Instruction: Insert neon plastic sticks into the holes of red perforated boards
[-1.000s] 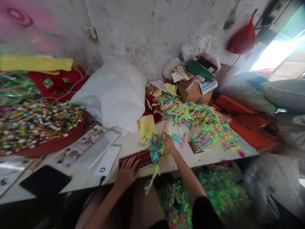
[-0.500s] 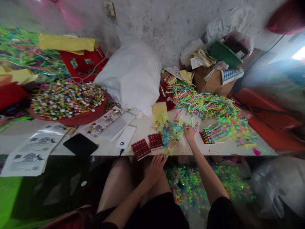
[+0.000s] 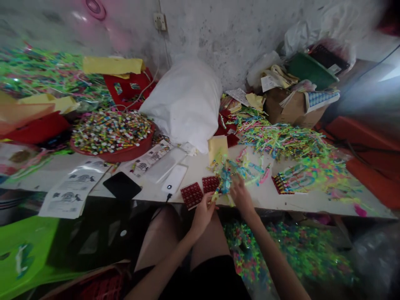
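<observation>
My left hand (image 3: 203, 213) is at the table's front edge, its fingers pinched on a small yellow plastic piece (image 3: 215, 196). Close beside it, my right hand (image 3: 241, 195) has its fingers curled together over the front of a loose pile. Motion blur hides what those fingers hold. Blue and yellow-green plastic pieces (image 3: 225, 174) with coloured tubes make up the pile. Left of it lie two dark red moulded trays, one in front (image 3: 191, 196) and one partly behind the left hand (image 3: 210, 183). A row of tubed pieces (image 3: 281, 183) lies to the right.
A red basin (image 3: 117, 156) heaped with small coloured tubes stands left of a big white sack (image 3: 184, 104). A white phone-like device (image 3: 175, 178), a black pad (image 3: 121, 186) and printed sheets (image 3: 70, 193) lie along the front. A larger heap (image 3: 281, 135) and cardboard box (image 3: 286, 108) are at back right.
My right hand has come back from the pile toward my left hand. My left hand has risen from my lap to the table edge and now pinches a yellow piece. The view has shifted left.
</observation>
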Action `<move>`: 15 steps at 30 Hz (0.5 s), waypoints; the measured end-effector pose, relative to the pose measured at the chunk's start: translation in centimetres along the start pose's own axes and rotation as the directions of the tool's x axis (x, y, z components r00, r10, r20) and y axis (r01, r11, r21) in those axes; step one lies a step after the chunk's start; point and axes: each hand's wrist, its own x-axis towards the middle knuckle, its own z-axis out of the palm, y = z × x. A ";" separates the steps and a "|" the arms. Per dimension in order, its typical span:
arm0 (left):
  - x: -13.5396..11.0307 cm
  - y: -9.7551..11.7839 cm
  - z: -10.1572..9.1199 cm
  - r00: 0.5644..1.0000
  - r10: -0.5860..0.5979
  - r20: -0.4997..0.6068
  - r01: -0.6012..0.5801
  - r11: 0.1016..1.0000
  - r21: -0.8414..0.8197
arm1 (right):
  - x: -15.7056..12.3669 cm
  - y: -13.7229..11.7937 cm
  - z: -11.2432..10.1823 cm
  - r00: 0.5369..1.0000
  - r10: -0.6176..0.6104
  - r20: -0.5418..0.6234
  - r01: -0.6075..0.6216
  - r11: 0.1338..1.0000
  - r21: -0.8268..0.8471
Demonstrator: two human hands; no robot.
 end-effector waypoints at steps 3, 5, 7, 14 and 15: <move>0.7 0.4 -0.6 0.993 -0.107 0.043 0.114 0.974 -0.197 | -1.2 -2.6 2.2 0.949 -0.278 0.150 0.275 0.960 0.042; 0.9 0.8 -1.3 0.993 -0.097 0.065 0.110 0.964 -0.241 | -1.4 -3.3 3.1 0.926 -0.336 0.169 0.328 0.942 0.076; 0.7 1.2 -2.0 0.995 -0.060 0.076 0.076 0.973 -0.218 | -1.2 -3.5 3.5 0.917 -0.359 0.171 0.340 0.931 0.132; -0.8 -0.9 -4.2 0.948 0.303 -0.093 -0.202 0.803 0.561 | 2.5 -2.5 3.7 0.999 -0.022 0.046 0.012 0.976 0.219; -0.9 -1.8 -4.4 0.936 0.346 -0.064 -0.209 0.693 0.690 | 3.1 -2.2 3.8 0.997 0.069 0.032 -0.074 0.978 0.198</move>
